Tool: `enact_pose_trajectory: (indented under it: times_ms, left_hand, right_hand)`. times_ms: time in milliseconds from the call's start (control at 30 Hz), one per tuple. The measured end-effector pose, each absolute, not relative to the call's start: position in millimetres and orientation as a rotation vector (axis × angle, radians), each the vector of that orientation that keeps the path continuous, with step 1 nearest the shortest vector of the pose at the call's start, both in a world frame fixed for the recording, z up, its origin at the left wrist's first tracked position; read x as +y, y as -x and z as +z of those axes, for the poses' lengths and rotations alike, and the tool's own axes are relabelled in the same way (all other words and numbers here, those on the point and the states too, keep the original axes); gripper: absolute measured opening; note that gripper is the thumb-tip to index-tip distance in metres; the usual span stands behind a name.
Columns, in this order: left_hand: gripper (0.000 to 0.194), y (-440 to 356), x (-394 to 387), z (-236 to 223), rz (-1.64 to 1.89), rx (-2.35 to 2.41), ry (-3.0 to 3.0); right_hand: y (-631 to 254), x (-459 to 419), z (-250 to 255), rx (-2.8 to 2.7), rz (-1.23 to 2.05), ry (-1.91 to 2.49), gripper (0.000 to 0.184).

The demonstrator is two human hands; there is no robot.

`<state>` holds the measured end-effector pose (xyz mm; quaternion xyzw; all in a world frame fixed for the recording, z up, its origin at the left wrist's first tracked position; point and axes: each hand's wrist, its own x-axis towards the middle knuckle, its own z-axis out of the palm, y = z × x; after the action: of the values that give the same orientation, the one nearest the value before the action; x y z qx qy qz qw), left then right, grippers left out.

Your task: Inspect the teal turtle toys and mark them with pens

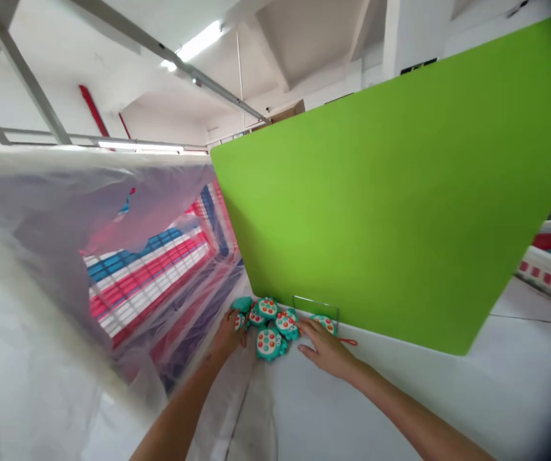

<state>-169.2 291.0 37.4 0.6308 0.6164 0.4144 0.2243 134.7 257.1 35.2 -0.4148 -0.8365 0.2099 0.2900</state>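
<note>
Teal toys [269, 344] are lying in a loose cluster at the foot of a green board [376, 192]. How are they looking to you?

Rounded, with bumpy teal edges. Most are showing a pale face dotted with red, orange and teal buttons, and the front one is showing little white eyes at its right side. One at the back left is showing only plain teal.

And where are they sitting relative to the hands?

Mostly between them. The left hand [227, 333] is resting over the leftmost ones, its fingers covering part of a toy; I'm not able to tell whether it is gripping. The right hand [324, 346] is reaching in from the other side, thumb standing apart from the fingers, fingertips just beside a toy in the middle.

Anything beyond that hand?

Another toy is lying behind it, partly hidden, and a red strap [349, 342] is sticking out on the far side.
</note>
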Motion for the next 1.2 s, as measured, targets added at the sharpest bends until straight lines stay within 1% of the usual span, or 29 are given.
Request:
enact_pose_trajectory:
  times_ms: [133,300,367,433,500,700,833,967,1100,1200]
  left_hand:
    - [0.057,176,344,32,0.767,1.980,-1.891]
    - [0.062,167,373,22,0.420,2.168,-1.942]
    - [0.062,160,372,19,0.351,2.211,-1.933]
    - [0.061,152,364,17,0.326,2.231,-1.929]
    - [0.061,145,348,17,0.333,2.228,-1.928]
    - [0.062,113,274,17,0.431,2.139,-1.922]
    - [0.064,85,229,20,0.536,1.956,-1.937]
    - [0.062,62,191,31,0.664,1.724,-1.899]
    - [0.055,39,142,45,0.850,1.513,-1.783]
    - [0.068,20,98,51,0.940,1.267,-1.488]
  right_hand:
    - [-88,320,30,-2.261,0.559,1.097,0.067]
    - [-43,369,16,-2.232,0.562,1.199,0.079]
    - [-34,372,12,-2.215,0.548,1.232,0.080]
    - [-31,366,10,-2.191,0.532,1.247,0.076]
    - [-34,354,9,-2.178,0.530,1.230,0.069]
    - [-76,293,3,-2.178,0.583,1.083,0.059]
    - [-115,252,4,-2.125,0.642,1.023,0.054]
    - [-145,219,13,-1.975,0.691,1.044,0.044]
    - [-161,173,26,-1.845,0.664,1.077,0.045]
    - [-159,123,35,-1.909,0.583,1.031,0.049]
